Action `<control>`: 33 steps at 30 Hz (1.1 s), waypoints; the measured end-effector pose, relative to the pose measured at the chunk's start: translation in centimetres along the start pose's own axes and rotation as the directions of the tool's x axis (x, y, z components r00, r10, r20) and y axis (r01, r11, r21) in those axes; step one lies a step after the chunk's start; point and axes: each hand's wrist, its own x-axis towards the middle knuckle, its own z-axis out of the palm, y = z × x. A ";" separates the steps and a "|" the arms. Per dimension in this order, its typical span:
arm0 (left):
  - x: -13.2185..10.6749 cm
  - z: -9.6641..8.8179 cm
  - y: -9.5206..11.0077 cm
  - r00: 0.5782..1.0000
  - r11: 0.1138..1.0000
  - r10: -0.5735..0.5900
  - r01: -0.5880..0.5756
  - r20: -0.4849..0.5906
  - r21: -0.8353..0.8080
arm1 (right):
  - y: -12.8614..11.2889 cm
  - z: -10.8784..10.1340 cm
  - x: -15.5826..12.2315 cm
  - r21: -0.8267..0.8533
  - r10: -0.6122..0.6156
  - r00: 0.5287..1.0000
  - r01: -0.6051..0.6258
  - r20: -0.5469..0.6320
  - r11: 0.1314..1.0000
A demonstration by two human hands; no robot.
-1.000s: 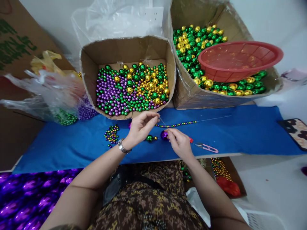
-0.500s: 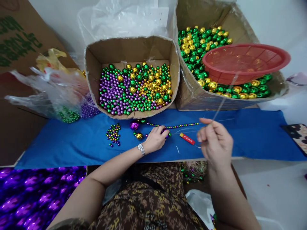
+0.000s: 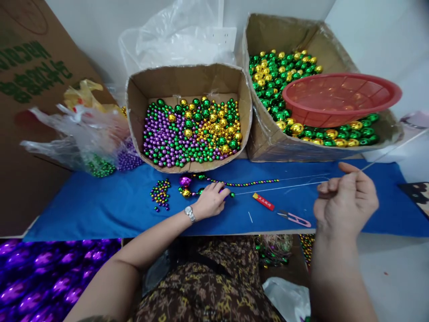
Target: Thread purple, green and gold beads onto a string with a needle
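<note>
My left hand [image 3: 212,201] rests on the blue cloth [image 3: 100,205], fingers closed over beads at the near end of a bead strand [image 3: 248,183], beside a large purple bead [image 3: 185,181] and a gold bead [image 3: 186,193]. My right hand [image 3: 345,199] is raised to the right, pinching a thin clear thread [image 3: 288,185] that runs taut from the strand and on past the hand to the upper right. A small heap of tiny beads [image 3: 160,193] lies left of the left hand.
A cardboard box of purple, green and gold beads [image 3: 191,127] stands behind the cloth. A second box [image 3: 301,143] of green and gold beads holds a red basket [image 3: 338,98]. A red lighter [image 3: 263,201] and pink snips [image 3: 295,218] lie on the cloth. Plastic bags [image 3: 80,129] sit at left.
My right hand let go of the purple bead and drew the thread far out to the right. My left hand came down onto the beads on the cloth.
</note>
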 end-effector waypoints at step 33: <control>1.6 -8.6 -4.3 0.743 -0.263 -0.660 -0.089 0.112 -0.961 | 2.9 3.4 -12.3 -0.271 -0.079 0.550 0.527 0.832 0.806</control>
